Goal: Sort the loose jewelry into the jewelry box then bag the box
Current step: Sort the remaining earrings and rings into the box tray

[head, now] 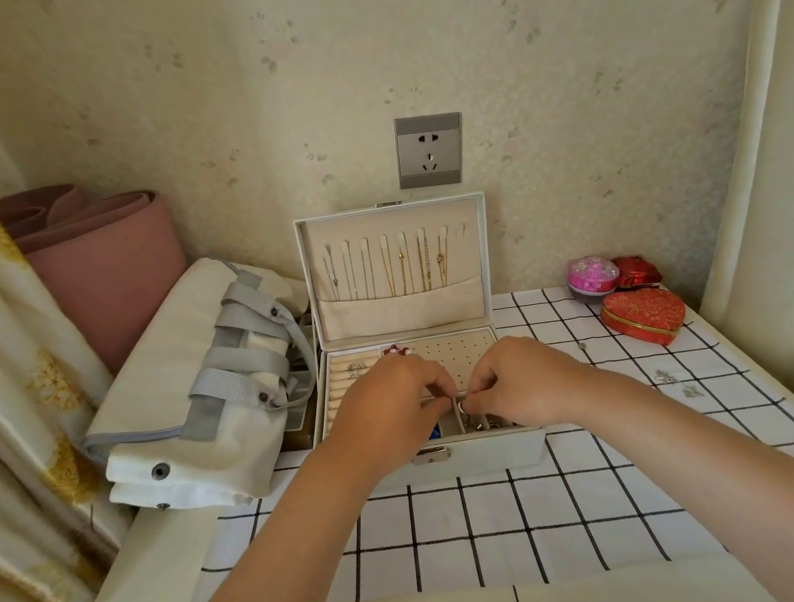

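Both hands meet over the open white rectangular jewelry box (pixel 486 453).
The left hand (pixel 390 400) and right hand (pixel 522 380), fingers curled, pinch a small silvery jewelry piece (pixel 461 404) above the front compartments; a folded white canvas bag with grey straps (pixel 190 385) lies to their left, loose silvery bits (pixel 667 377) to their right.

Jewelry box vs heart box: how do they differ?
The jewelry box is white and rectangular; the heart box is heart-shaped, patterned red with a gold rim. The jewelry box stands open with its lid raised; the heart box is shut. The left hand and right hand pinch a small silver piece over the jewelry box; the heart box sits untouched at back right. Both rest on the checked tablecloth.
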A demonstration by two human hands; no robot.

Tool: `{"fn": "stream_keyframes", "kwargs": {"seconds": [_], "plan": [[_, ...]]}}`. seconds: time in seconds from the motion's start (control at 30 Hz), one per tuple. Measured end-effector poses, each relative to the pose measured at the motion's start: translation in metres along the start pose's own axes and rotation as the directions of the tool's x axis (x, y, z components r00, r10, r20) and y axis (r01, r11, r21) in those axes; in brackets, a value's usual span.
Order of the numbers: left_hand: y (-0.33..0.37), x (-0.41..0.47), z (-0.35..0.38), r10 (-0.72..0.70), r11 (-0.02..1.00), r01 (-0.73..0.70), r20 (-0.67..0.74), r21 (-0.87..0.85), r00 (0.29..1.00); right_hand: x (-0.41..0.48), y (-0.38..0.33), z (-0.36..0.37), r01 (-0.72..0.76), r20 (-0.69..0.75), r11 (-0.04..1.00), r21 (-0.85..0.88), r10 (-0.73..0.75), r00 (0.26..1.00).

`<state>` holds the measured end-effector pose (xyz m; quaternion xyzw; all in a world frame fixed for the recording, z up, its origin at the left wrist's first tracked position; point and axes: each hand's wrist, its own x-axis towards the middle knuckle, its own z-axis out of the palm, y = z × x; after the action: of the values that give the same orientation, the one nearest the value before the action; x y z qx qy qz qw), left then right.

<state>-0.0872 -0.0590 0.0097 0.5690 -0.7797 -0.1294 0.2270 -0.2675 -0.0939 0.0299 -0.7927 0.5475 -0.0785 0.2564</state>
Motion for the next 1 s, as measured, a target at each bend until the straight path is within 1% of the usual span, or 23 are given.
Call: {"fn": "stream_keyframes", "kwargs": {"seconds": [0.07,0.13,0.27,0.3,0.37,0.43,0.57,0.63,0.8,1.0], "plan": [[-0.002,-0.001,0.001,0.048,0.998,-0.048,0.009,0.042,0.999,-0.002,-0.001,0.000,0.023,-0.012,0.990,-0.140,-0.025,1.000],[-0.004,-0.002,0.003,0.083,0.995,-0.084,0.022,0.062,0.996,-0.004,-0.001,0.000,0.050,-0.014,0.982,-0.184,-0.054,0.998],[-0.004,-0.004,0.005,0.116,0.989,-0.120,0.054,0.086,0.992,-0.006,0.002,-0.004,0.109,-0.090,0.963,-0.246,-0.135,0.987],[-0.004,-0.004,0.005,0.118,0.988,-0.123,0.057,0.089,0.991,-0.006,0.003,-0.005,0.123,-0.088,0.961,-0.250,-0.149,0.985],[-0.003,-0.004,0.006,0.126,0.987,-0.131,0.052,0.093,0.991,-0.008,0.004,-0.006,0.152,-0.045,0.958,-0.242,-0.167,0.985],[-0.004,-0.002,0.006,0.143,0.982,-0.144,0.018,0.120,0.990,-0.011,0.003,-0.005,0.163,-0.006,0.960,-0.228,-0.169,0.986],[-0.007,-0.002,0.009,0.150,0.977,-0.144,-0.026,0.155,0.988,-0.013,-0.002,-0.002,0.146,0.001,0.959,-0.244,-0.150,0.989],[-0.005,-0.002,0.010,0.146,0.979,-0.142,-0.019,0.144,0.989,-0.012,-0.003,0.000,0.127,0.008,0.970,-0.209,-0.128,0.992],[-0.004,-0.003,0.009,0.139,0.980,-0.137,-0.005,0.142,0.990,-0.006,0.009,-0.004,0.074,-0.063,0.995,-0.061,-0.078,0.995],[-0.003,-0.004,0.010,0.126,0.985,-0.125,0.002,0.122,0.992,-0.006,0.015,-0.001,0.142,-0.080,0.990,0.019,-0.140,0.987]]}}
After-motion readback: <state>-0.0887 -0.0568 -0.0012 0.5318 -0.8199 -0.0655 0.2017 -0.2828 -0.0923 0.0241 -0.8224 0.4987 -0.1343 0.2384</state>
